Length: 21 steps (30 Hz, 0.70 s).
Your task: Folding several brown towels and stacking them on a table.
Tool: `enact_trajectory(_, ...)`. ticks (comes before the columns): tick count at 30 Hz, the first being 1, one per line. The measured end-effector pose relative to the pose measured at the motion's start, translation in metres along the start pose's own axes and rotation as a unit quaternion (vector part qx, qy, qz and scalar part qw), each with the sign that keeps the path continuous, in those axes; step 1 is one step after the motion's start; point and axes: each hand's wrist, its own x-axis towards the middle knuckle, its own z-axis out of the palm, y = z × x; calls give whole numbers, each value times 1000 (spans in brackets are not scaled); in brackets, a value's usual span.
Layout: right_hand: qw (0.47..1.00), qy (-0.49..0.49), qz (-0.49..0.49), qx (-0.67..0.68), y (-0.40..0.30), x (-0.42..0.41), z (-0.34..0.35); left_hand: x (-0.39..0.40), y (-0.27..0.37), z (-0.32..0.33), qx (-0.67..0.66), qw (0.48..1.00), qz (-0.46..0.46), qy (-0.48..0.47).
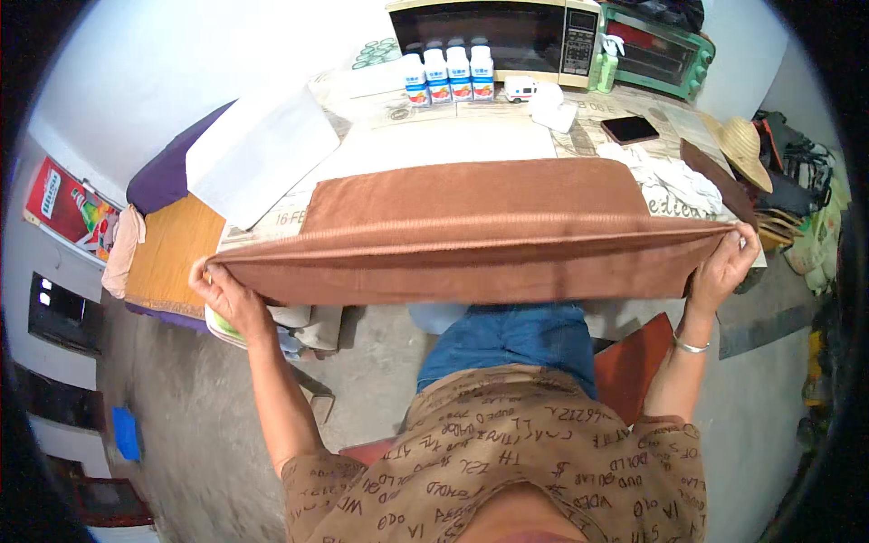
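Observation:
A brown cloth towel [468,193] stretches across the near side of the table, its far part lying on the tabletop. My left hand [227,295] pinches one end of the towel's near edge at the left. At the right, my right hand [728,265] grips the opposite end, with a bracelet on that wrist. Between the two hands the edge is pulled taut, and a long fold runs along it. The near strip of cloth hangs in front of the table edge, above my lap.
Several white bottles [459,75] stand before a microwave [478,37] and a green toaster oven [652,54]. A toy ambulance [520,89], a phone [630,129] and crumpled white cloth [672,176] lie on the table [407,114]. A white board [261,156] leans at left; a straw hat [743,146] sits right.

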Motion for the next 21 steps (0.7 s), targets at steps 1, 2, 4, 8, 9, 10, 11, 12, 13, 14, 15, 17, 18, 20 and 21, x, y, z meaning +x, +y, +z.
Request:
enact_trajectory(1, 1000, 8, 3, 6, 4, -6, -3, -3, -3, -6, 0, 1000, 5, -9)
enact_trajectory(2, 1000, 11, 16, 11, 9, -8, -7, -5, -10, -12, -4, 1000, 10, -11)
enact_trajectory(4, 1000, -1, 12, 3, 2, -8, -4, -9, -10, -15, 20, 1000, 17, -16)
enact_trajectory(8, 999, -46, 26, -3, 3, 3, 6, 2, -11, -6, 36, 999, 10, -30)
enact_trajectory(9, 999, -47, 25, -7, 3, 10, 13, 7, -15, 1, 25, 999, -6, -45)
enact_trajectory(10, 995, -91, 36, -12, 5, 17, 23, 14, -16, 10, 74, 996, 15, -52)
enact_trajectory(11, 989, -136, 48, -16, 7, 23, 34, 22, -23, 19, 75, 996, 13, -53)
enact_trajectory(12, 986, -158, 31, -46, 9, 30, 44, 31, -32, 33, 94, 992, 0, -84)
enact_trajectory(13, 981, -181, 15, -72, 15, 37, 57, 39, -37, 45, 116, 987, -9, -114)
enact_trajectory(14, 975, -203, 26, -84, 30, 41, 69, 42, -46, 60, 159, 979, 5, -125)
enact_trajectory(15, 969, -226, 38, -94, 47, 41, 83, 45, -57, 74, 204, 969, 18, -135)
enact_trajectory(17, 951, -261, 65, -155, 73, 32, 110, 49, -85, 93, 309, 925, -90, -201)
enact_trajectory(18, 950, -262, 65, -159, 86, 22, 117, 43, -103, 100, 344, 909, -75, -224)
enact_trajectory(20, 937, -294, 89, -168, 105, 5, 134, 33, -160, 96, 368, 899, -6, -237)
enact_trajectory(21, 935, -298, 90, -172, 108, 4, 133, 31, -160, 99, 367, 898, -10, -240)
